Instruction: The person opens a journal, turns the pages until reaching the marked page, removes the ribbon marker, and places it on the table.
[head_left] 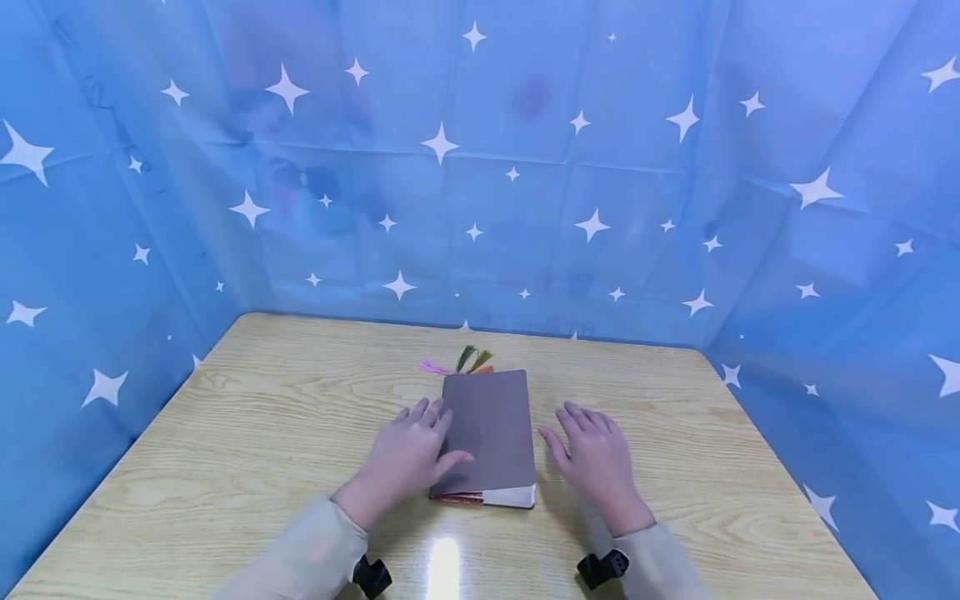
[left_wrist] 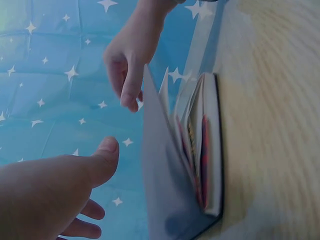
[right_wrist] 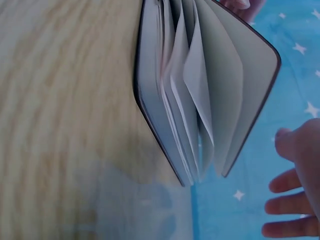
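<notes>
A notebook with a plain dark grey cover lies on the table. Its cover stands partly raised on the right side, and the pages fan apart beneath it. Tassels in green, olive, orange and pink stick out past its far edge. My left hand hovers over the notebook's left side, fingers extended; the left wrist view shows a gap between thumb and cover. To the right of the notebook, my right hand is held apart from it, fingers loosely straight and holding nothing. Reddish patterned pieces show between the pages.
The light wood table extends around the notebook on all sides. Blue cloth with white stars hangs behind it and along both sides. A bright light reflection lies on the near part of the tabletop.
</notes>
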